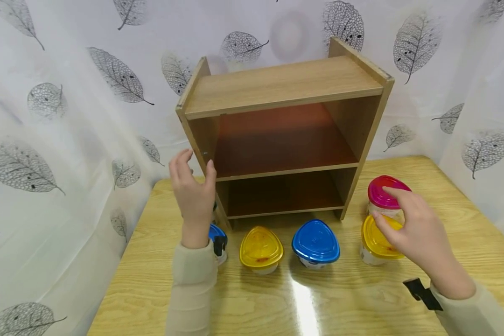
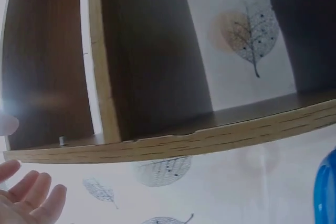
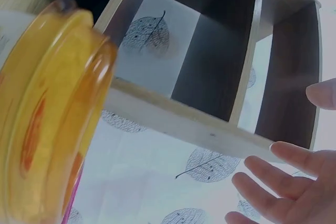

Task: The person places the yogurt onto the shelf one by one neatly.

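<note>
My left hand [image 1: 192,198] is raised at the left side of a small wooden shelf unit [image 1: 283,86], thumb and fingers spread apart with nothing between them. Over on the right, my right hand [image 1: 422,228] hovers beside a tub with a yellow lid [image 1: 377,239] and one with a pink lid [image 1: 387,192], overlapping both in the head view. Its fingers [image 3: 275,184] are loosely extended and hold nothing. In front of the shelf stand another yellow-lidded tub [image 1: 261,248] and a blue-lidded tub [image 1: 316,242]. A second blue-lidded tub [image 1: 216,232] is partly hidden by my left wrist.
The shelf unit has two open compartments, split by a middle board [image 1: 287,171], and stands towards the back of the wooden table [image 1: 344,298]. Behind it hangs a white curtain [image 1: 88,140] printed with dark leaves. Black straps [image 1: 423,294] circle my wrists.
</note>
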Motion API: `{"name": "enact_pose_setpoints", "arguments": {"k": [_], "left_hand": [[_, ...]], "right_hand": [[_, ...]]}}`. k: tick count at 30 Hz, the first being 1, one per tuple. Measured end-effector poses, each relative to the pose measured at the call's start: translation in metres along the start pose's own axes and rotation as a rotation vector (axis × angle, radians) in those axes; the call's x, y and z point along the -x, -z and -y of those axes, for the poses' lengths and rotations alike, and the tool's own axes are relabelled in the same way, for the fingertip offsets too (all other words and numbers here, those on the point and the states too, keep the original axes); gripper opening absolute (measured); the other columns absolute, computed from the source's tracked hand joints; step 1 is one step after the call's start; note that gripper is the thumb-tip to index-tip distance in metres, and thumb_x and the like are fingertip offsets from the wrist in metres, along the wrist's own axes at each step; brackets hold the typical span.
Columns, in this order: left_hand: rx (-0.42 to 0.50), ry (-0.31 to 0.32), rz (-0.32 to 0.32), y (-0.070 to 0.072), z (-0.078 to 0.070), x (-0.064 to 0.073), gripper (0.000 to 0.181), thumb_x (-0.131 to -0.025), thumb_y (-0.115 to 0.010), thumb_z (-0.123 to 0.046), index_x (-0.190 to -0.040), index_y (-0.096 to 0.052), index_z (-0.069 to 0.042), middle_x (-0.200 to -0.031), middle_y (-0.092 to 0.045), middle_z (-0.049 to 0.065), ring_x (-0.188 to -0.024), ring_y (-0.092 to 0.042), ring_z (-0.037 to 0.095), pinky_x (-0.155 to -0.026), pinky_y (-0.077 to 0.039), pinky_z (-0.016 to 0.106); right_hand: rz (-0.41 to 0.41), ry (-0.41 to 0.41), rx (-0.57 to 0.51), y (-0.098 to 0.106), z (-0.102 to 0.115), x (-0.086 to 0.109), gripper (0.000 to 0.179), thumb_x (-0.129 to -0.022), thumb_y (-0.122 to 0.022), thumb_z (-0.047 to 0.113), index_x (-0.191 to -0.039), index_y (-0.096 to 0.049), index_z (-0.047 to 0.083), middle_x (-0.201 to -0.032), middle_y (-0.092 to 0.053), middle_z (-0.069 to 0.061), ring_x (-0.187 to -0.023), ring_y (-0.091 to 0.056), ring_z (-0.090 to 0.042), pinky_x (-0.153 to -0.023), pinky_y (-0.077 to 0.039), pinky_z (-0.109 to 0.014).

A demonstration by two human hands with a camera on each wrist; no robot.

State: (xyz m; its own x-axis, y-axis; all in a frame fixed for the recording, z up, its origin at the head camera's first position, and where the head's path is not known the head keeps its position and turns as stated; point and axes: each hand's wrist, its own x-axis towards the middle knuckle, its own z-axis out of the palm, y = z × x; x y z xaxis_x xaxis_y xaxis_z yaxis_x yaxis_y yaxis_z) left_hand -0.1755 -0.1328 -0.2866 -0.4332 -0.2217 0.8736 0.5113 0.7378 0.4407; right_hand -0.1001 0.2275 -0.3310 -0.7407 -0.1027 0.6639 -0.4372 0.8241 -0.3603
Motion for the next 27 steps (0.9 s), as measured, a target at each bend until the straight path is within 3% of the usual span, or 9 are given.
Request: {"name": "enact_pose_setpoints", "arguments": {"k": [8, 10, 27], "left_hand": [[0.078, 0.197, 0.07, -0.007, 0.007, 0.002, 0.041, -0.081, -0.062, -0.013, -0.113, -0.045, 0.007, -0.108, -0.049, 0.019, -0.1, -0.048, 0.025, -0.069, -0.047, 0.037], [0.086, 0.222, 0.086, -0.008, 0.008, 0.002, 0.042, -0.082, -0.062, -0.014, -0.114, -0.045, 0.006, -0.109, -0.049, 0.018, -0.1, -0.05, 0.024, -0.068, -0.048, 0.037], [0.067, 0.225, 0.13, -0.016, 0.013, 0.004, 0.033, -0.083, -0.057, -0.004, -0.113, -0.048, 0.007, -0.106, -0.055, 0.02, -0.092, -0.057, 0.03, -0.059, -0.051, 0.036]], "right_hand": [[0.057, -0.084, 0.007, 0.006, -0.012, 0.0, 0.049, -0.071, -0.068, 0.014, -0.114, -0.052, -0.003, -0.109, -0.053, -0.024, -0.1, -0.045, -0.041, -0.077, -0.038, -0.057], [0.062, -0.097, 0.007, 0.008, -0.015, 0.0, 0.048, -0.072, -0.067, 0.014, -0.114, -0.052, -0.004, -0.109, -0.052, -0.024, -0.1, -0.044, -0.043, -0.079, -0.037, -0.058], [0.149, -0.203, 0.04, 0.013, -0.046, -0.006, 0.047, -0.08, -0.061, 0.02, -0.115, -0.048, -0.009, -0.109, -0.05, -0.029, -0.098, -0.043, -0.045, -0.077, -0.035, -0.058]]}}
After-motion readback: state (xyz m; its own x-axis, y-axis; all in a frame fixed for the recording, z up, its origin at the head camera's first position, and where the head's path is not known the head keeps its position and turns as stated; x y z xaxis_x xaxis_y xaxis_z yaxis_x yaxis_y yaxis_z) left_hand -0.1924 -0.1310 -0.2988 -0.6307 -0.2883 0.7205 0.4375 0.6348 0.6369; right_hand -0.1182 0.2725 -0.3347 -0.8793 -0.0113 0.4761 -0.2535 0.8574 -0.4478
